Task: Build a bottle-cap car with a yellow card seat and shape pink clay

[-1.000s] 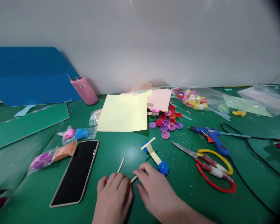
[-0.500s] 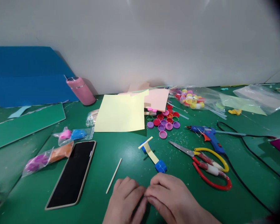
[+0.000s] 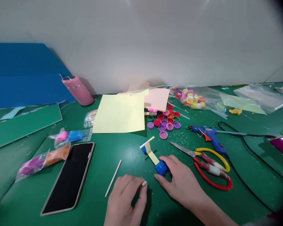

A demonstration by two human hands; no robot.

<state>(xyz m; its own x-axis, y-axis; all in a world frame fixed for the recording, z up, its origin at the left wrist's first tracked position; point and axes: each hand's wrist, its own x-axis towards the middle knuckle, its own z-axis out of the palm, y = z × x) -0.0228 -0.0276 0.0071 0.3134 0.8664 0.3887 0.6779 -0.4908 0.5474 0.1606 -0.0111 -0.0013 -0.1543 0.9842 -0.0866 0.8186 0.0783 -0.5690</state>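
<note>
My left hand (image 3: 127, 198) is closed near the front of the table, with a tiny pale stub (image 3: 144, 183), perhaps a bit of stick, pinched between thumb and forefinger. My right hand (image 3: 179, 182) reaches over a small model (image 3: 153, 156) made of a pale yellow strip with blue rounded pieces at its ends. Its forefinger is at the nearer blue piece (image 3: 161, 168) and its thumb lies just below, the two fingers spread apart. A pale thin stick (image 3: 147, 142) crosses the model's far end. Another wooden stick (image 3: 113, 178) lies left of my left hand.
Scissors (image 3: 195, 153) and a blue hot glue gun (image 3: 208, 135) with its cord lie at right. Beyond the model are colourful bottle caps (image 3: 163, 135) and a yellow paper sheet (image 3: 120, 114). A phone (image 3: 69, 179), clay packets (image 3: 77, 135) and a pink flask (image 3: 79, 91) occupy the left.
My hands have parted. The right hand has moved forward and opened around the model's nearer blue piece; the left stays low, its pinched pale stub now visible.
</note>
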